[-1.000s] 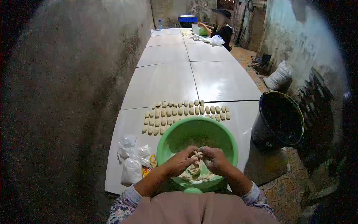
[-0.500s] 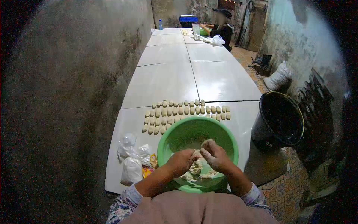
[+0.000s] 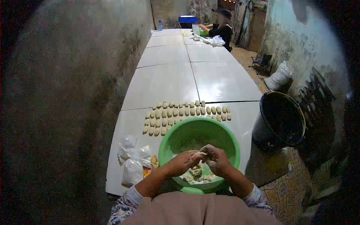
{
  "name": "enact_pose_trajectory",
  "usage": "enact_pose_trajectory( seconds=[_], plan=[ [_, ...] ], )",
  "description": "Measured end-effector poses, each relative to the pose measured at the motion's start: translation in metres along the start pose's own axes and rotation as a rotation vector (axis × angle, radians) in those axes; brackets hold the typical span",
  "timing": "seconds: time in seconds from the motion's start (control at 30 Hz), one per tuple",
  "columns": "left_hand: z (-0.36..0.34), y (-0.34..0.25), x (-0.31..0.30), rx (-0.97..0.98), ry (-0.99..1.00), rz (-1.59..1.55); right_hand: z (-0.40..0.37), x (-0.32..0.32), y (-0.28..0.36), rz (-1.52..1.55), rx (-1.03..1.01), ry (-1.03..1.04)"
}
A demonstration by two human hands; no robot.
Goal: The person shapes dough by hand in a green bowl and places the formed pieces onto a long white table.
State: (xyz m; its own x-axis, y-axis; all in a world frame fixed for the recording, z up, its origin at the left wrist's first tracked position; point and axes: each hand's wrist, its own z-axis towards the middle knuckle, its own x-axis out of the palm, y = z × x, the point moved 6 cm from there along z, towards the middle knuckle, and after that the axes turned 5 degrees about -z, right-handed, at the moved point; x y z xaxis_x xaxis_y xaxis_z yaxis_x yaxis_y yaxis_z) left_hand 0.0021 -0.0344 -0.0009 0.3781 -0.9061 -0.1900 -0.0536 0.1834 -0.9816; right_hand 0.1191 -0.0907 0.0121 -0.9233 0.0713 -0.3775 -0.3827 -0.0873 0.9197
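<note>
A green basin [image 3: 170, 140] stands at the near edge of the table, with pale lumps of dough [image 3: 197, 175] and loose flour in its bottom. Above these lumps my left hand [image 3: 183, 162] and my right hand [image 3: 216, 160] meet, fingers curled and floury. Between their fingertips is a small piece of dough [image 3: 202, 150], largely covered by the fingers. Beyond the basin's far rim, small oblong dough pieces [image 3: 180, 112] lie in rows on the white table.
Left of the basin are plastic bags of white powder [image 3: 132, 171] and a yellow packet [image 3: 153, 161]. A black bucket [image 3: 262, 127] stands to the right. At the table's far end a person [image 3: 224, 30] works over another green basin [image 3: 203, 33]. A white sack [image 3: 278, 77] leans by the right wall.
My right hand has come down and in toward my left, its raised fingers now closed against the left fingertips at the dough. The view has shifted very slightly.
</note>
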Motion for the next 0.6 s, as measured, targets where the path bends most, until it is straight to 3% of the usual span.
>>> enact_pose_trajectory(
  seconds=[0.17,0.3,0.37,0.43,0.5,0.57,0.6],
  plan=[
    [0.002,0.004,0.000,-0.025,0.024,0.113,-0.002,-0.001,-0.011,-0.008,0.176,-0.003],
    [0.005,0.020,0.002,-0.009,0.030,0.286,-0.004,-0.001,-0.013,-0.122,0.152,-0.007],
    [0.005,0.019,0.003,-0.010,0.072,0.343,-0.006,0.001,-0.008,-0.243,-0.003,-0.030],
    [0.006,0.025,0.017,-0.061,0.301,0.542,-0.004,-0.005,-0.024,-0.258,-0.064,-0.109],
    [-0.015,0.014,0.041,-0.139,0.397,0.430,0.001,-0.055,-0.030,-0.249,0.030,-0.459],
    [-0.021,0.015,0.041,-0.231,0.375,0.428,0.000,-0.055,-0.019,-0.340,-0.023,-0.473],
    [-0.022,0.011,0.038,-0.239,0.374,0.429,0.000,-0.036,-0.030,-0.313,0.002,-0.296]
  ],
)
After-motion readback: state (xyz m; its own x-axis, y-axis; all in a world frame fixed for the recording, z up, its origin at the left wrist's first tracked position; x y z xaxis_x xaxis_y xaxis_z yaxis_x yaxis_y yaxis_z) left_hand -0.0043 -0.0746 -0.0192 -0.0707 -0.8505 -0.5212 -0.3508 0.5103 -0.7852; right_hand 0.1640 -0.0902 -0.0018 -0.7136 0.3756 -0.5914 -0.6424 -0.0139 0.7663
